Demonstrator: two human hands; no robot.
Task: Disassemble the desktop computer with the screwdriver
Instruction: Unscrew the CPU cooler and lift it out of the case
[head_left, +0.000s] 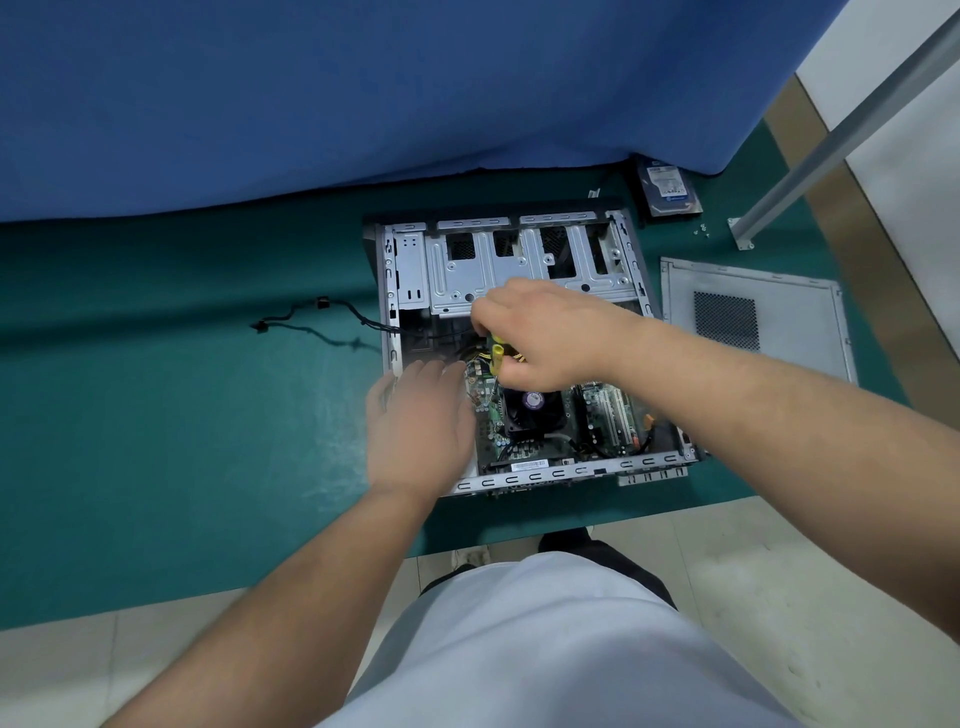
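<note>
Desktop computer (519, 353) lies on its side, open, on the green worktop (182, 415), roughly centre of view, just below a blue cloth (363, 93) draped at the back. Right hand (550, 338) is inside the case, fingers closed around a screwdriver (497, 356) with a yellow and green handle; tool points down toward the circuit board (488, 410), tip hidden among cables. Black cooling fan (532, 402) sits just beside the tool, to its right. Left hand (421, 421) rests on the case's left edge, palm down, fingers loosely spread, holding nothing; slightly blurred. Metal drive bays (509, 260) fill the far half of the case. Black cable (322, 317) trails out from the case's left side across the worktop. Detached side panel (753, 312) lies flat to the right of the case. Hard drive (667, 189) lies near the far right corner, partly under the cloth's edge, with a few loose screws (702, 230) close by.
</note>
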